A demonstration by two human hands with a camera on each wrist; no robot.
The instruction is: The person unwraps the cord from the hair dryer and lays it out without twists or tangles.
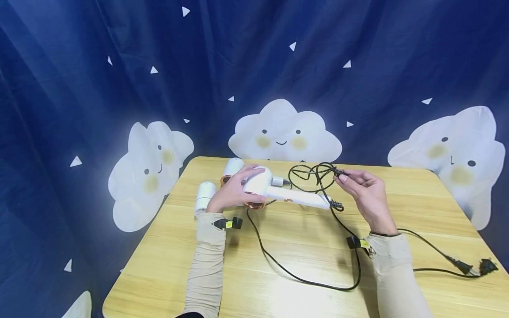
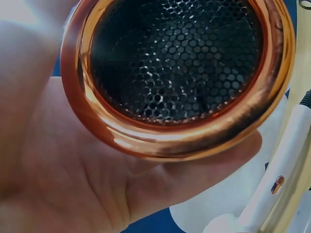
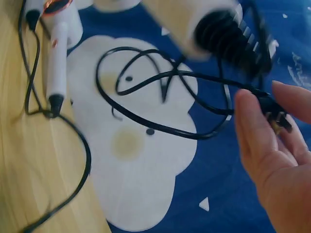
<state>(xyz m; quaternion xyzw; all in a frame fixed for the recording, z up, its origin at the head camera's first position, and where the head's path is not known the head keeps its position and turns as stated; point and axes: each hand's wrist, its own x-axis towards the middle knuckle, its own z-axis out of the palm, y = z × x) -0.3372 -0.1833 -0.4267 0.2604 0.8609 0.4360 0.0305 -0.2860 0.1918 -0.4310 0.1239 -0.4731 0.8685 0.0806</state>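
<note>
A white hair dryer (image 1: 298,196) with a copper rim is held above the table, its handle pointing right. My left hand (image 1: 230,191) grips its head; in the left wrist view its copper ring (image 2: 194,145) surrounds a dark mesh. To the right, my right hand (image 1: 369,196) pinches a black cord (image 3: 146,128) at its plug (image 3: 276,112), thumb and fingers close together. Loose loops of the cord hang left of that hand. The plug's prongs stick out beside the fingers.
Two more white hair dryers (image 1: 233,166) (image 1: 205,194) lie behind and left of the left hand. Black cord curves across the wooden table (image 1: 159,274). Near the right edge lie two black plugs (image 1: 463,266) (image 1: 487,266). A blue curtain (image 1: 246,53) with clouds hangs behind.
</note>
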